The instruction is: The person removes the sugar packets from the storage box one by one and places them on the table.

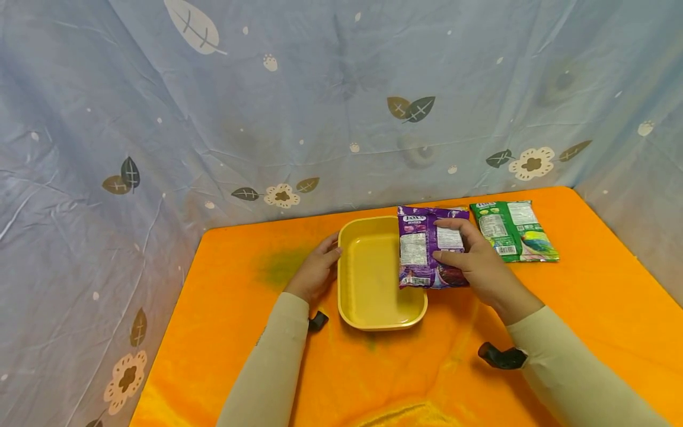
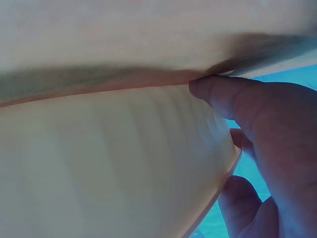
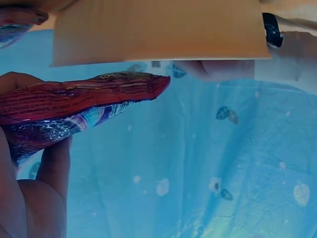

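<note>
My right hand pinches a purple candy bag over the right side of a yellow plastic tray. Its thumb and index finger lie across the bag's printed face. Edge-on in the right wrist view, the candy bag shows a red side along with its purple one, held above the tray's rim. At the tray's left wall is my left hand, thumb on the rim. Seen from the left wrist, its fingers reach round the ribbed outer wall of the tray, one fingertip low near the tablecloth.
A green candy bag lies on the orange tablecloth at the back right. Blue-grey curtains with leaf and flower prints hang behind the table and at both sides. Black straps stick out at the wrists.
</note>
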Demonstrator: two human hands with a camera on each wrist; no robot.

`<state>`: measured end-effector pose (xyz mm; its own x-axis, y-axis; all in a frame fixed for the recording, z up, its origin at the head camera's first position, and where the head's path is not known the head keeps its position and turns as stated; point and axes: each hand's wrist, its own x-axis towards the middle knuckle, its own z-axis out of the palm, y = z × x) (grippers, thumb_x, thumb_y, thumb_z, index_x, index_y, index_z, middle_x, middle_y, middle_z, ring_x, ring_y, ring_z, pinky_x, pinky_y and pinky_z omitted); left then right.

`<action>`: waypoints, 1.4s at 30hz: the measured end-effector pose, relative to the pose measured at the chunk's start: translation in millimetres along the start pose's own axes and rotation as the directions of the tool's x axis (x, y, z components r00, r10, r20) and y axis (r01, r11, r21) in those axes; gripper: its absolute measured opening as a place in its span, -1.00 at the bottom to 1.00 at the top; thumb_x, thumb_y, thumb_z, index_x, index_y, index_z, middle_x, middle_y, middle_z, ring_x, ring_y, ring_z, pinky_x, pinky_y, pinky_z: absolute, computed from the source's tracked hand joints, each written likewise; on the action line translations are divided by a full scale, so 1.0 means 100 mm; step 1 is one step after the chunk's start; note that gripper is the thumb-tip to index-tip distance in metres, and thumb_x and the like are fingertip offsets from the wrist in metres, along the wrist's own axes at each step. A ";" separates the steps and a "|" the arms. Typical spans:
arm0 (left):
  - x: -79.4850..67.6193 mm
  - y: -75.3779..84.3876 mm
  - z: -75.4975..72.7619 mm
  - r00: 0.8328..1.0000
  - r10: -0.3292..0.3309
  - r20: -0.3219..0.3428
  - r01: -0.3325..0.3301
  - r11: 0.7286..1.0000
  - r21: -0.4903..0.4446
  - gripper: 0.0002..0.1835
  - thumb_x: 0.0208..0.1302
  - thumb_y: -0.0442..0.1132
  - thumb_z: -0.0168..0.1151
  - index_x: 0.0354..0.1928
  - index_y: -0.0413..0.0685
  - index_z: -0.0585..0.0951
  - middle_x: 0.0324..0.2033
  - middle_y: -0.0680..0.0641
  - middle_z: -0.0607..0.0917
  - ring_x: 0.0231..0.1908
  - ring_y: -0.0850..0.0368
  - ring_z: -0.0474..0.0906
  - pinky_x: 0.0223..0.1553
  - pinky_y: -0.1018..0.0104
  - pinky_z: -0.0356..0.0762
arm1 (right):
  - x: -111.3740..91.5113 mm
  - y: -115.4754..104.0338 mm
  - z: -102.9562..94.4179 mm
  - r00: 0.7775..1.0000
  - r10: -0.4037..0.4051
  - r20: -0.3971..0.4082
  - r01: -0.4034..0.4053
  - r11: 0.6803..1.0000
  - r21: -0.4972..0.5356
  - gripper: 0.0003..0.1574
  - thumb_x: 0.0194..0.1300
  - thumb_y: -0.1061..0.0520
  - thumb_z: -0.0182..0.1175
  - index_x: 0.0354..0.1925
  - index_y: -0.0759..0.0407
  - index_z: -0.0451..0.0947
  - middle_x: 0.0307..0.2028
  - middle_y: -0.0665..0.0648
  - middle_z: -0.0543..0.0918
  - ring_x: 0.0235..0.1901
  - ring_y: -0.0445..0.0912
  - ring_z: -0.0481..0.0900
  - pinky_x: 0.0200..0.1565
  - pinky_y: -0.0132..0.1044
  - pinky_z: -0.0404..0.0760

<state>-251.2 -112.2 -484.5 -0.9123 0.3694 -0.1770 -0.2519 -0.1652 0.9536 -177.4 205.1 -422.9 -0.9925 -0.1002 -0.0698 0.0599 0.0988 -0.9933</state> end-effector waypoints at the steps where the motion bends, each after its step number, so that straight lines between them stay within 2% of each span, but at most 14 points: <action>1: 0.00 0.00 0.00 1.000 0.003 0.004 -0.003 1.000 0.002 -0.52 0.51 -0.22 -0.08 0.41 0.16 0.26 0.27 -0.11 0.37 0.15 -0.10 0.44 0.10 0.09 0.44 | -0.01 0.01 -0.01 1.000 -0.001 0.000 0.001 1.000 0.003 -0.25 0.26 0.11 0.30 0.33 -0.15 0.23 0.35 0.18 0.09 0.19 0.20 0.26 -0.06 -0.25 0.58; 11: 0.01 -0.03 -0.01 1.000 0.014 0.019 -0.014 1.000 0.019 -0.53 0.52 -0.23 -0.11 0.42 0.14 0.25 0.28 -0.10 0.37 0.15 -0.10 0.44 0.09 0.10 0.45 | -0.10 0.12 -0.12 0.999 0.039 0.005 -0.039 0.999 0.028 -0.23 0.27 0.12 0.29 0.35 -0.12 0.20 0.38 0.18 0.01 0.20 0.20 0.22 -0.06 -0.26 0.58; 15: 0.01 -0.04 -0.01 1.000 0.020 0.021 -0.020 1.000 0.014 -0.53 0.51 -0.22 -0.10 0.41 0.13 0.26 0.27 -0.09 0.39 0.13 -0.09 0.46 0.08 0.10 0.46 | -0.14 0.14 -0.19 0.999 0.040 -0.003 -0.040 0.999 0.013 -0.22 0.26 0.08 0.29 0.36 -0.13 0.20 0.44 0.17 -0.10 0.25 0.23 0.14 -0.07 -0.28 0.58; 18: 0.01 -0.04 -0.01 1.000 0.017 0.015 -0.017 1.000 0.007 -0.54 0.51 -0.22 -0.08 0.40 0.15 0.28 0.25 -0.08 0.40 0.11 -0.08 0.48 0.07 0.10 0.47 | -0.18 0.15 -0.25 0.999 0.052 -0.001 -0.052 0.998 0.022 -0.21 0.27 0.06 0.29 0.37 -0.13 0.18 0.44 0.17 -0.13 0.24 0.22 0.15 -0.07 -0.26 0.58; 25: 0.03 -0.04 -0.01 1.000 0.023 0.007 -0.023 1.000 0.005 -0.53 0.50 -0.22 -0.07 0.40 0.13 0.27 0.25 -0.08 0.41 0.11 -0.08 0.48 0.08 0.11 0.46 | -0.26 0.21 -0.35 0.996 0.084 0.010 -0.084 0.994 0.065 -0.20 0.29 0.06 0.26 0.39 -0.14 0.14 0.38 0.18 -0.04 0.14 0.17 0.29 -0.07 -0.17 0.59; 30: 0.03 -0.04 -0.01 1.000 0.021 0.007 -0.021 1.000 0.014 -0.53 0.50 -0.21 -0.06 0.40 0.13 0.27 0.25 -0.06 0.41 0.10 -0.07 0.49 0.07 0.12 0.47 | -0.32 0.26 -0.41 0.996 0.089 0.008 -0.089 0.996 0.030 -0.19 0.29 0.05 0.26 0.40 -0.13 0.13 0.41 0.21 -0.12 0.16 0.19 0.24 -0.07 -0.20 0.59; 33: 0.03 -0.04 -0.01 1.000 0.021 0.009 -0.021 1.000 0.015 -0.52 0.50 -0.21 -0.06 0.41 0.12 0.26 0.26 -0.07 0.40 0.10 -0.07 0.49 0.07 0.12 0.47 | -0.35 0.31 -0.44 0.996 0.088 0.012 -0.088 0.996 -0.028 -0.19 0.29 0.04 0.26 0.40 -0.12 0.13 0.40 0.26 -0.09 0.13 0.19 0.30 -0.09 -0.22 0.60; 36: 0.03 -0.03 -0.01 1.000 0.025 0.007 -0.025 1.000 0.011 -0.52 0.50 -0.22 -0.06 0.41 0.11 0.26 0.25 -0.07 0.39 0.09 -0.07 0.49 0.07 0.12 0.47 | -0.38 0.38 -0.45 0.996 0.088 0.027 -0.086 0.993 -0.078 -0.19 0.30 0.02 0.24 0.41 -0.10 0.12 0.34 0.30 0.05 0.04 0.15 0.42 -0.11 -0.20 0.61; 42: 0.02 -0.02 -0.02 1.000 0.028 0.013 -0.028 0.999 0.018 -0.51 0.49 -0.21 -0.04 0.41 0.10 0.25 0.25 -0.09 0.40 0.09 -0.07 0.49 0.07 0.11 0.47 | -0.44 0.51 -0.43 0.994 0.078 0.080 -0.073 0.996 -0.054 -0.21 0.32 0.08 0.23 0.40 0.00 0.11 0.23 0.38 0.23 -0.06 0.09 0.56 -0.14 -0.10 0.63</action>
<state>-253.1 -112.5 -487.2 -0.9147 0.3766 -0.1467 -0.2201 -0.1596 0.9623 -135.6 257.3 -466.9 -0.9731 -0.1712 -0.1539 0.1268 0.1595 -0.9790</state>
